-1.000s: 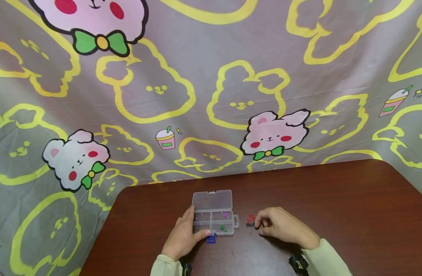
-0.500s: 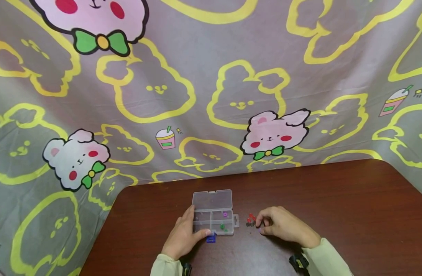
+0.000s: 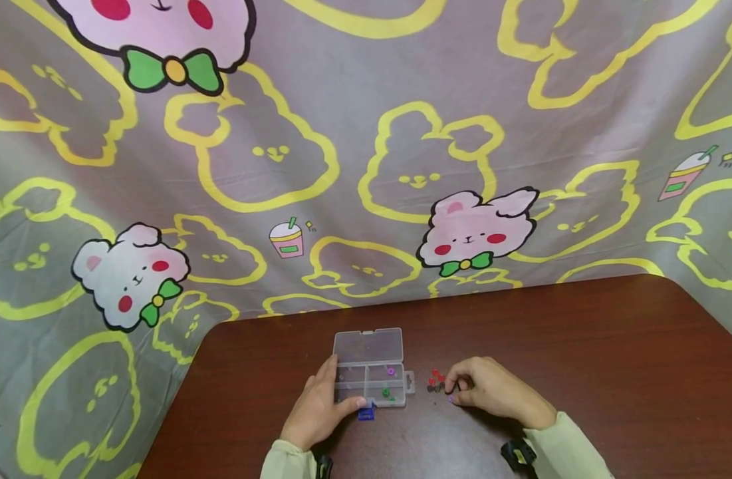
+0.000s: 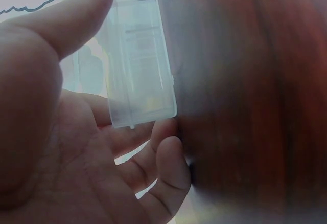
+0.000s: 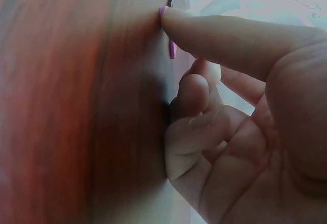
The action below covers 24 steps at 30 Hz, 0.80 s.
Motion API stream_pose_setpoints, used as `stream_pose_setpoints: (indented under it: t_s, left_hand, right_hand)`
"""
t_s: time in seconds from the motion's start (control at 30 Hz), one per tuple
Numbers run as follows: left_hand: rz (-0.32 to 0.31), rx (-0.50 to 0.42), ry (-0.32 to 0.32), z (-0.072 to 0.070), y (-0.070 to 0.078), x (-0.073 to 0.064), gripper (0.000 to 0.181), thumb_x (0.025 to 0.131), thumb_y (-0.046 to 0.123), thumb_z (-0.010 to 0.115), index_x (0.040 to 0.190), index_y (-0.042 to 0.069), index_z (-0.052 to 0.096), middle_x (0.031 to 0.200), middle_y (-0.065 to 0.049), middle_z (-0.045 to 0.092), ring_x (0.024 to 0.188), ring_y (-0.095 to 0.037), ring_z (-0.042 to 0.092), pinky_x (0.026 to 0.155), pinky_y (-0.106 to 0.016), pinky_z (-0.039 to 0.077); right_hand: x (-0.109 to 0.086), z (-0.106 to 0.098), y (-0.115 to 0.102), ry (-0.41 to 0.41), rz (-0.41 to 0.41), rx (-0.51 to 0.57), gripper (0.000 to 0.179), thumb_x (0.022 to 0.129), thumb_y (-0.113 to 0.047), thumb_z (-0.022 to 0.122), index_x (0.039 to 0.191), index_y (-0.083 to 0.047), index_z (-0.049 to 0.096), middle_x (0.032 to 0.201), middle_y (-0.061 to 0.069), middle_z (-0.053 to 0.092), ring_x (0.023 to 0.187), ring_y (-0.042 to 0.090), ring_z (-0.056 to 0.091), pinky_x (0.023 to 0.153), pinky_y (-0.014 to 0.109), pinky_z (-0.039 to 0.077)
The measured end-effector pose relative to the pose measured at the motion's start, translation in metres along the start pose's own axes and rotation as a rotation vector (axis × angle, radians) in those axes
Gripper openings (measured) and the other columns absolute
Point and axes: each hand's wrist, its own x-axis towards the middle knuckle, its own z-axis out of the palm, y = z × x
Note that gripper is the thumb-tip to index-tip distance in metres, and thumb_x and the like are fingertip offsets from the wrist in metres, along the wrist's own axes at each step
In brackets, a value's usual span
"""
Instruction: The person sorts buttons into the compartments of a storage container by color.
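Note:
A clear plastic compartment box (image 3: pixel 385 406) lies on the brown table with its lid (image 3: pixel 368 347) folded back. My left hand (image 3: pixel 319 407) holds its left end, thumb at the front edge and fingers along the side; the box end (image 4: pixel 143 65) shows close up in the left wrist view. A purple ring (image 3: pixel 391 371) and green pieces (image 3: pixel 386 392) sit in the right compartments. My right hand (image 3: pixel 491 392) rests low on the table, fingers bent, its thumb tip at a small purple piece (image 5: pixel 162 10). Another purple piece (image 5: pixel 172 49) shows below the thumb in the right wrist view.
Between box and right hand lie small red pieces (image 3: pixel 435 376) and dark pieces (image 3: pixel 433 388) in a loose group. A blue piece (image 3: pixel 366 413) is at the box's front edge by the left thumb. A patterned cloth (image 3: pixel 342 166) hangs behind the table (image 3: pixel 581 346).
The right hand's fingertips have drawn slightly right from the small pieces, uncovering more red and dark ones. A purple piece now shows at the thumb tip. The left hand stays on the box.

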Motion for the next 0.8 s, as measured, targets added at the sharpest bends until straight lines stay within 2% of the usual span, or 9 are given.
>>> stream_pose_setpoints:
  t_s: [0.53,0.8]
  left_hand:
    - [0.004,0.014,0.015,-0.0002,0.0003,-0.0014,0.103,0.085,0.053,0.076,0.156,-0.003,0.028,0.157,-0.024,0.034,0.139,-0.046,0.037,0.109,-0.059,0.036]
    - [0.007,0.009,0.01,-0.0009,0.0018,-0.0011,0.102,0.085,0.052,0.076,0.156,-0.004,0.028,0.158,-0.025,0.033,0.139,-0.045,0.037,0.11,-0.059,0.036]
  right_hand:
    - [-0.0007,0.0018,-0.001,-0.03,0.006,-0.032,0.009,0.087,-0.011,0.078,0.083,-0.017,0.071,0.066,-0.014,0.051,0.061,0.0,0.045,0.057,0.023,0.042]
    - [-0.0014,0.001,-0.0007,-0.033,0.0,-0.053,0.012,0.087,-0.014,0.078,0.082,-0.02,0.069,0.065,-0.014,0.05,0.06,-0.001,0.044,0.055,0.023,0.04]
